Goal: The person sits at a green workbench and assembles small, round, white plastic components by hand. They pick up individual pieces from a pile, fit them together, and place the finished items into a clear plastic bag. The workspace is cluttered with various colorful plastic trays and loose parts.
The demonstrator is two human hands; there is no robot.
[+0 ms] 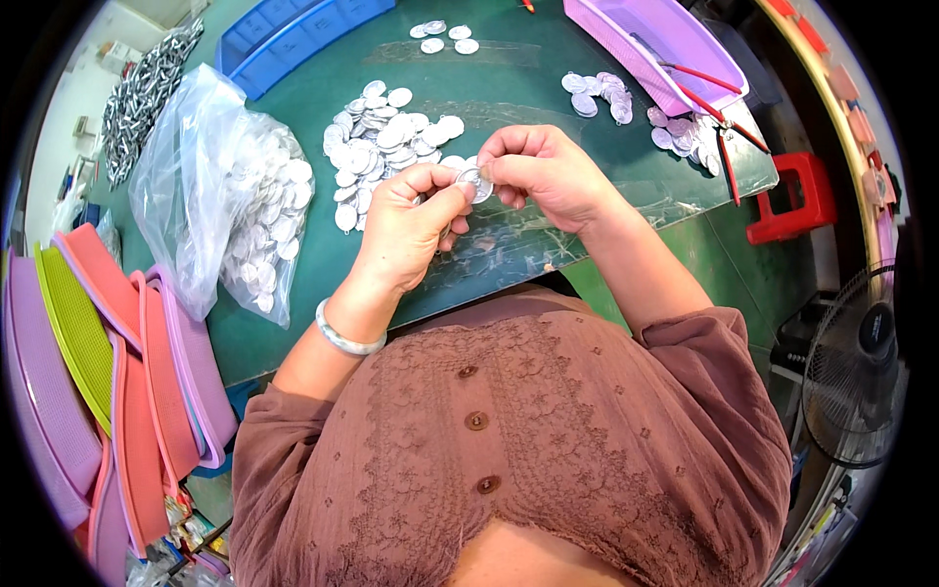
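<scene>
My left hand and my right hand meet over the near part of the green table. Both are closed in a pinch on small round silver medals; the fingers partly hide them, and I cannot tell how many they hold. Just beyond my left hand lies a loose heap of similar medals, several with a small loop at the rim. A clear plastic bag full of more medals rests left of the heap.
A blue bin and a lilac basket stand at the back. Small medal groups lie on the right, beside red-handled pliers. A metal-link heap is far left, stacked baskets nearer. A red stool and fan stand right.
</scene>
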